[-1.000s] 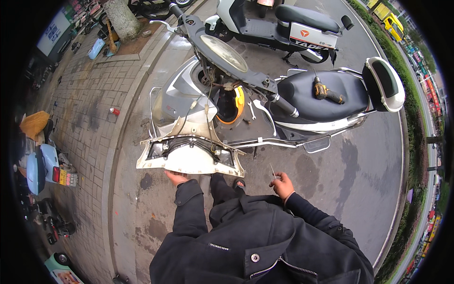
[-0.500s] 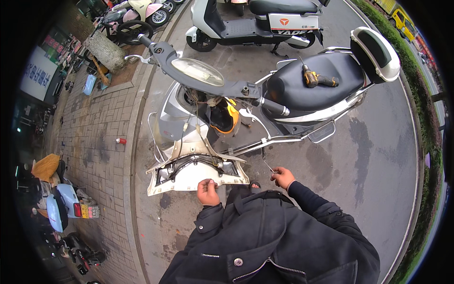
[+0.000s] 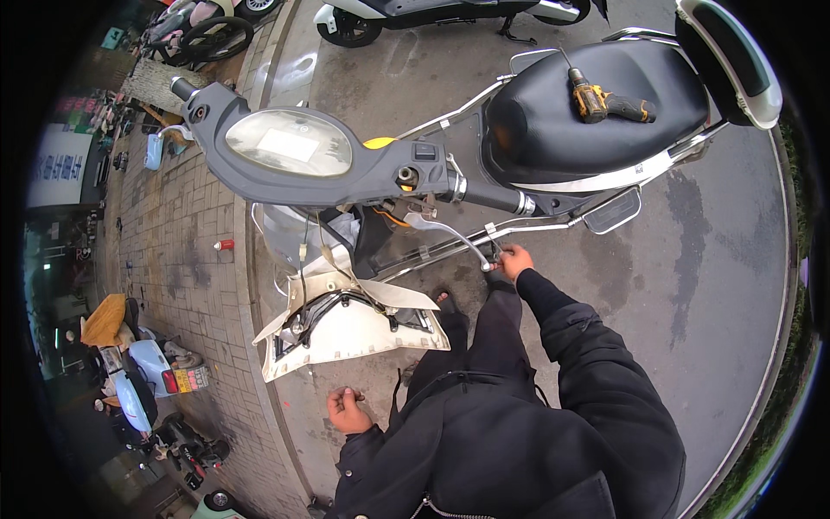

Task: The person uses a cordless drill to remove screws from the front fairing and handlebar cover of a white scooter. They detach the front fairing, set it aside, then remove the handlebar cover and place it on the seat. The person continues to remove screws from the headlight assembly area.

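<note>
I stand beside a grey scooter whose handlebar and dash (image 3: 290, 143) fill the middle of the view. My right hand (image 3: 516, 259) reaches forward to the chrome side rail (image 3: 553, 227) just under the brake lever (image 3: 450, 233), closed on a thin screwdriver-like tool (image 3: 496, 249) whose tip touches the rail. My left hand (image 3: 346, 411) hangs low by my jacket, fingers curled and holding nothing. The loosened white front panel (image 3: 346, 333), with wires running to it, hangs just ahead of that hand. A yellow and black cordless drill (image 3: 605, 104) lies on the black seat (image 3: 562, 143).
A kerb (image 3: 251, 346) separates the asphalt from the brick pavement on the left. A small red object (image 3: 223, 245) lies on the bricks. A pale blue scooter (image 3: 138, 381) is parked far left, another scooter (image 3: 432, 10) along the top, and a tree trunk (image 3: 160, 82) top left.
My left hand let go of the white panel's edge and dropped back toward my body. My right hand moved forward with the thin tool to the scooter's side rail. The view came closer.
</note>
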The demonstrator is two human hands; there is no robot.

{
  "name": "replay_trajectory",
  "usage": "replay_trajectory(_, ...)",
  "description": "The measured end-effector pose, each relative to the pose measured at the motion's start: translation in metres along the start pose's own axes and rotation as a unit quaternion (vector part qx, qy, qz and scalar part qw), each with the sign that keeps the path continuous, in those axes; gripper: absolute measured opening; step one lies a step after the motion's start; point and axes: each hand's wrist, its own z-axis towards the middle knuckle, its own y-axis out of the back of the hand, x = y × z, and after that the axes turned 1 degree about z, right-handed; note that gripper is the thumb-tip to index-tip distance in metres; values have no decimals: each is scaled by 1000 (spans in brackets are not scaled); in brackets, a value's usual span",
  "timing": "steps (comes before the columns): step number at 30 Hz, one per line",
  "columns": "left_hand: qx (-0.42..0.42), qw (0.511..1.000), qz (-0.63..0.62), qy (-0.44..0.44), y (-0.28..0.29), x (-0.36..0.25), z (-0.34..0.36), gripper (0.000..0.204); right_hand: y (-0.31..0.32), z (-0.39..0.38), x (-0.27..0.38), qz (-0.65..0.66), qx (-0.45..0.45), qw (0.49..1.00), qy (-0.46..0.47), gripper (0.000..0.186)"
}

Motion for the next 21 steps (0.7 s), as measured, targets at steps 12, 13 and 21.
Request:
replay_trajectory(12,-62,997,-17,37,-61,-10,-79,8,103,43,181,-309,-169,743,568,43)
replay_trajectory(13,-74,996,-24,36,-65,-11,-82,7,124,34,214,-319,-180,714,596,46)
replay_trajectory(21,-74,995,-64,33,-99,-11,-88,9,217,42,352,-623,-195,690,314,87)
